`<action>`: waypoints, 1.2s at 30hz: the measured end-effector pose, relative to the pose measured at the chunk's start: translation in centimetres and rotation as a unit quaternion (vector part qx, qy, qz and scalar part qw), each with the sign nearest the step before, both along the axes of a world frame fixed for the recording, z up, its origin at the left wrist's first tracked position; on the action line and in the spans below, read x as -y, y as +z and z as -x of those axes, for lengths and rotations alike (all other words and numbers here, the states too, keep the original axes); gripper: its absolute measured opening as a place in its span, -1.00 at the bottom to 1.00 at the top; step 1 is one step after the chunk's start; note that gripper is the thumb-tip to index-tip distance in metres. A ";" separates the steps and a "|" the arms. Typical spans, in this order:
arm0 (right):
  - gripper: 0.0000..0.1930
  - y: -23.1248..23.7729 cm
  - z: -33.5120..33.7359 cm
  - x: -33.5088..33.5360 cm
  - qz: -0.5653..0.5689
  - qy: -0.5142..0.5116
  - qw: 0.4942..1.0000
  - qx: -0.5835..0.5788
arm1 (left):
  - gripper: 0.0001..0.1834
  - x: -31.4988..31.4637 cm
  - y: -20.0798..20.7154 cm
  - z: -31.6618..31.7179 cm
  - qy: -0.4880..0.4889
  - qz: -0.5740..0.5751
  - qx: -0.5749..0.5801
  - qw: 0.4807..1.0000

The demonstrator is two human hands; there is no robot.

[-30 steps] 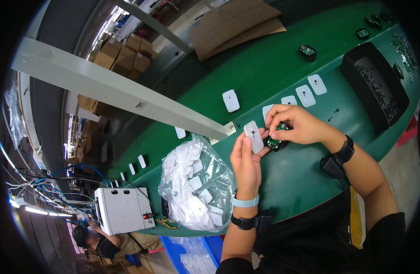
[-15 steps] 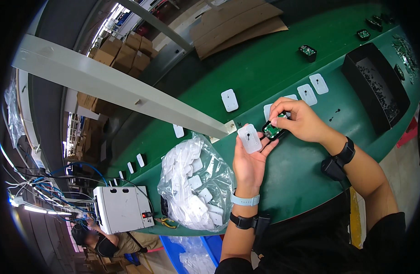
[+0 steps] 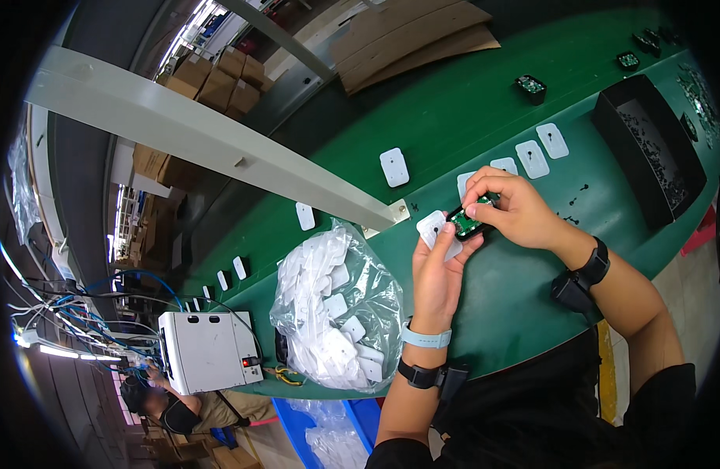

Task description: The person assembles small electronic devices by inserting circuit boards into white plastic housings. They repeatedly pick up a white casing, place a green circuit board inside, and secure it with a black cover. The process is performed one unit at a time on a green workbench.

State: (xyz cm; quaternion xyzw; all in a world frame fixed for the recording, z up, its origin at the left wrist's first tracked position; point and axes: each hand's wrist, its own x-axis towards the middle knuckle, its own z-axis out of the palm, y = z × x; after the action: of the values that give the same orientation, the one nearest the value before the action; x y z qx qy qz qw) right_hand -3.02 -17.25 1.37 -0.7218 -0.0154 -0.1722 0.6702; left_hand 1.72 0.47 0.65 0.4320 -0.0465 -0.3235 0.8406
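Note:
A white rounded plastic cover (image 3: pixel 430 224) with a small black part on it rests in my left hand (image 3: pixel 438 281), whose thumb lies over its edge. Beside the cover, the same hand's fingers support a small black case (image 3: pixel 471 232) with a green circuit board (image 3: pixel 467 222) inside. My right hand (image 3: pixel 524 211) bends over the case, thumb and index finger pinched at the board; whatever is between those fingertips is hidden. Just beyond my hands lie more white covers (image 3: pixel 533 159) in a row, some with a small black part on top.
A clear bag of white covers (image 3: pixel 336 313) sits left of my hands. At the right stands a black bin (image 3: pixel 649 152) of small black parts. A pale metal post (image 3: pixel 219 148) crosses the left side. Single covers (image 3: pixel 393 167) and black cases (image 3: pixel 530 89) lie on the green surface beyond.
My left hand has shifted slightly right, and its thumb has come in over the cover and against the case. The cover has tilted. My right hand stays pinched at the board.

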 end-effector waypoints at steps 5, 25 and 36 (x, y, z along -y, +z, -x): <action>-0.91 1.3 0.4 0.3 0.130 -0.001 0.991 0.035 | -0.77 0.2 0.1 0.3 0.047 -0.040 0.033 0.998; -0.91 2.3 1.1 1.4 0.360 0.015 0.919 0.160 | -0.87 0.8 0.6 1.1 0.060 -0.115 0.134 0.982; -0.89 2.6 1.4 1.4 0.363 0.030 0.921 0.141 | -0.89 0.9 0.5 1.3 0.072 -0.128 0.167 0.975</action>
State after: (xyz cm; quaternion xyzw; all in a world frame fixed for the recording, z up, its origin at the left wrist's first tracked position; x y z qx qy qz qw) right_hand -4.39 -18.67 3.98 -0.8830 -0.1927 -0.2345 0.3580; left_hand 0.43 -0.38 1.20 0.5863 -0.1132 -0.1884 0.7797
